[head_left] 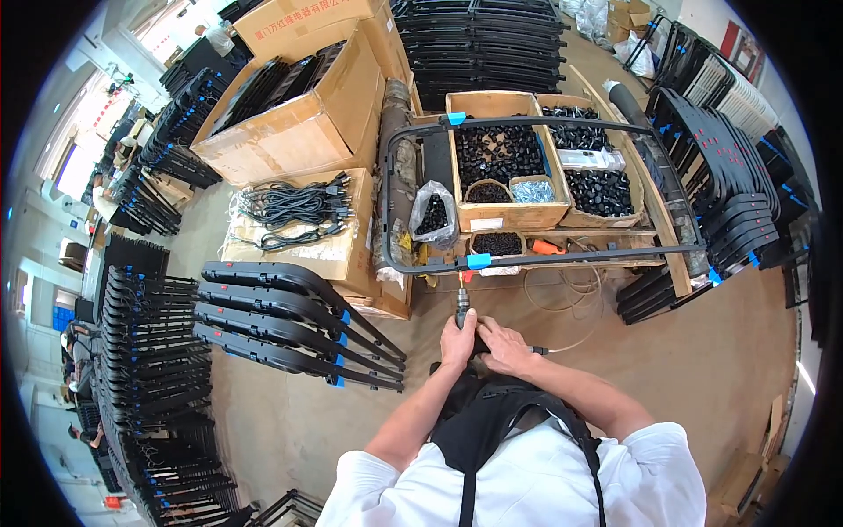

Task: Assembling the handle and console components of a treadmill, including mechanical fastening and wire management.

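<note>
Near the middle, at chest height, my left hand (458, 341) is wrapped round the body of a drill (463, 299) just behind its metal chuck. My right hand (504, 346) closes on the rear of the same drill, where a pale hose leads off to the right. The bit points away from me at the near bar of a black tubular frame (562, 258), beside a blue clip (479, 261). Whether the bit touches the bar cannot be made out. This frame lies across the work stand, its far bar passing over the parts boxes.
Cardboard boxes of black plastic parts (496, 154) and a plastic bag (434, 215) sit inside the frame, near an orange-handled tool (549, 248). Black cables (299, 209) lie on a carton at left. Stacked black frames (272, 316) jut out nearby; more (738, 211) stand right.
</note>
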`<state>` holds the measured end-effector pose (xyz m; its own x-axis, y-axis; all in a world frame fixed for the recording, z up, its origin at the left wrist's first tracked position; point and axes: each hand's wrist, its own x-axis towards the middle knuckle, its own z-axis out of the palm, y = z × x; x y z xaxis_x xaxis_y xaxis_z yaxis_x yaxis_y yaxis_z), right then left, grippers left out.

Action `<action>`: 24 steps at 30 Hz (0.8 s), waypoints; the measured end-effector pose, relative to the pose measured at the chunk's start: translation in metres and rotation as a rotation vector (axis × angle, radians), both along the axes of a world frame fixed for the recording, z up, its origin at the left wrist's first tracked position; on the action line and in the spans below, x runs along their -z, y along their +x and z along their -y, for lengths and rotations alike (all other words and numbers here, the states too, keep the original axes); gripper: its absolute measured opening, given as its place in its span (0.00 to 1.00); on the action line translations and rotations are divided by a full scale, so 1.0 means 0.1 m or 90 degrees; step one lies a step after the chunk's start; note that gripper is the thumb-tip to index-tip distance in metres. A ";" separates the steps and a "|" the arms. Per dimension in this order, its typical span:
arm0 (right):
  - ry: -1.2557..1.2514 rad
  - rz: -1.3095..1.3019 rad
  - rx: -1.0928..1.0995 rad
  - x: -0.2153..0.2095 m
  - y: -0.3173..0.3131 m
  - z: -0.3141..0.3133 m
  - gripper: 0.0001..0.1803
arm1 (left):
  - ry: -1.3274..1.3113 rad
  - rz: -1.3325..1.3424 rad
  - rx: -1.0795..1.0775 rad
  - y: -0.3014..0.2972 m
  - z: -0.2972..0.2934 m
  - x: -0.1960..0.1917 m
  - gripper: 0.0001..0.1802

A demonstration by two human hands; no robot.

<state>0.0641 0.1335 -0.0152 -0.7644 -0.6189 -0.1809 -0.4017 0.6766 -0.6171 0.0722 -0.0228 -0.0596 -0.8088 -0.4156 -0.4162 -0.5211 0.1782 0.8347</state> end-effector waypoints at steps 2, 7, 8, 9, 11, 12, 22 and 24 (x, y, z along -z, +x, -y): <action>0.001 -0.003 -0.001 -0.01 0.02 -0.01 0.35 | -0.001 0.006 0.008 0.02 0.00 -0.01 0.31; -0.004 -0.021 -0.002 0.02 0.10 -0.05 0.33 | 0.041 -0.014 -0.016 0.12 -0.04 0.11 0.30; 0.003 -0.018 -0.007 0.04 0.14 -0.08 0.33 | 0.039 -0.014 -0.012 0.16 -0.06 0.15 0.30; 0.010 -0.016 -0.012 0.05 0.16 -0.11 0.33 | 0.045 -0.016 -0.003 0.20 -0.08 0.19 0.30; 0.040 -0.002 0.004 -0.02 0.18 -0.19 0.33 | 0.051 -0.017 0.009 0.20 -0.14 0.20 0.29; 0.071 0.013 0.016 -0.05 0.18 -0.21 0.33 | 0.066 -0.018 0.010 0.17 -0.18 0.21 0.29; 0.047 -0.020 0.077 -0.09 0.12 -0.35 0.40 | 0.051 -0.032 0.028 0.02 -0.32 0.04 0.28; 0.041 -0.018 0.082 -0.10 0.13 -0.37 0.40 | 0.051 -0.029 0.036 0.03 -0.34 0.04 0.28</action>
<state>0.0767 0.1701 -0.0056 -0.8418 -0.5034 -0.1947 -0.3259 0.7616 -0.5601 0.0750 0.0108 -0.0640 -0.8493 -0.3350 -0.4081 -0.4727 0.1381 0.8704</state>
